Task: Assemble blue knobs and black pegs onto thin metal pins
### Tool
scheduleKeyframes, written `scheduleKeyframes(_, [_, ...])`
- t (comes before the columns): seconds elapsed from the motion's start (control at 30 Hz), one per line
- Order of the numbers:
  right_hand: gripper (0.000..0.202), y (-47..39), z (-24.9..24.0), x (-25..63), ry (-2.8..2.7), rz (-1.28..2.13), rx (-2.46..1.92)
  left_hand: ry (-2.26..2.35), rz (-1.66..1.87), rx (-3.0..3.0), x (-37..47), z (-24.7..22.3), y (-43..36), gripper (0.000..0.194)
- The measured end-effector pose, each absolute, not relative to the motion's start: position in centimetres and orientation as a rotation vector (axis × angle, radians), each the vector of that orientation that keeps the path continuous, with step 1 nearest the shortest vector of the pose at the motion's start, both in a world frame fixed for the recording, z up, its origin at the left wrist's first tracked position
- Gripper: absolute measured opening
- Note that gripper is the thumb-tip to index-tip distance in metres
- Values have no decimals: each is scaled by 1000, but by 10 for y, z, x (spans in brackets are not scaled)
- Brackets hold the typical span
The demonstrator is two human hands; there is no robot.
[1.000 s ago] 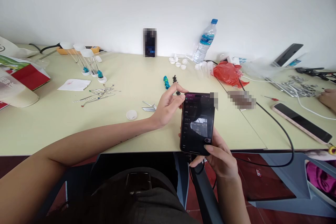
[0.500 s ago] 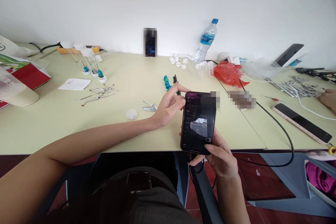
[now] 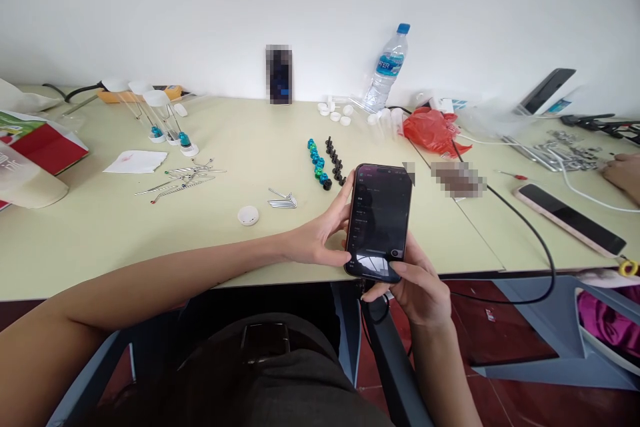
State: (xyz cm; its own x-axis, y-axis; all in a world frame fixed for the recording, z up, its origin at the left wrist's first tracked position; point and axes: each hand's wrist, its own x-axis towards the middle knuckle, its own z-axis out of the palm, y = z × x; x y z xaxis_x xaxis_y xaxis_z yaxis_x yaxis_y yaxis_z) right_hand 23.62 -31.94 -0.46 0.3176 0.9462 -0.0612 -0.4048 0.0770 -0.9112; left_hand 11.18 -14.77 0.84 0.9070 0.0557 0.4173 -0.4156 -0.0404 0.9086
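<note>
Between my two hands is a smartphone (image 3: 379,220), upright with its dark screen facing me and a bright reflection low on it. My left hand (image 3: 330,233) grips its left edge, the thumb by the lower corner and the fingers partly hidden behind. My right hand (image 3: 425,290) holds the lower right side, thumb over the screen's bottom. A cable hangs below the phone. Just beyond lie a row of blue-green knobs (image 3: 316,163) and a row of black ones (image 3: 334,159). Bent metal rods (image 3: 283,199) and a round white cap (image 3: 248,215) lie left of my hand.
Clear tubes with white caps (image 3: 157,99) stand at the left, near thin metal rods (image 3: 187,180). A water bottle (image 3: 387,67) leans at the wall, near a red plastic bag (image 3: 433,131). At right lie another phone (image 3: 570,219), a black cable (image 3: 543,233) and another person's hand (image 3: 623,175).
My left hand has moved from the phone's upper left edge down along its side, its thumb now near the lower corner. The screen's reflection sits lower. The view has shifted slightly.
</note>
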Motion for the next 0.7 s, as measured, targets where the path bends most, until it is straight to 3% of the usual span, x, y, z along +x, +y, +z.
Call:
scheduleKeyframes(0.2, [77, -320, -2, 235, -695, 1122, -1074, -327, 359, 1621, 113, 6, -148, 124])
scheduleKeyframes(0.33, [77, -319, -3, 234, -699, 1118, -1051, -318, 383, 1600, 114, 5, -151, 119])
scheduleKeyframes(0.47, [82, -320, -4, 234, -711, 1144, -1037, -164, 512, 1494, 117, 11, -153, 90])
scheduleKeyframes(0.63, [80, -320, -4, 232, -754, 1170, -1012, 0, 696, 1374, 121, 25, -148, 35])
scheduleKeyframes(0.7, [78, -320, -4, 232, -774, 1170, -1009, 55, 728, 1372, 122, 28, -146, 24])
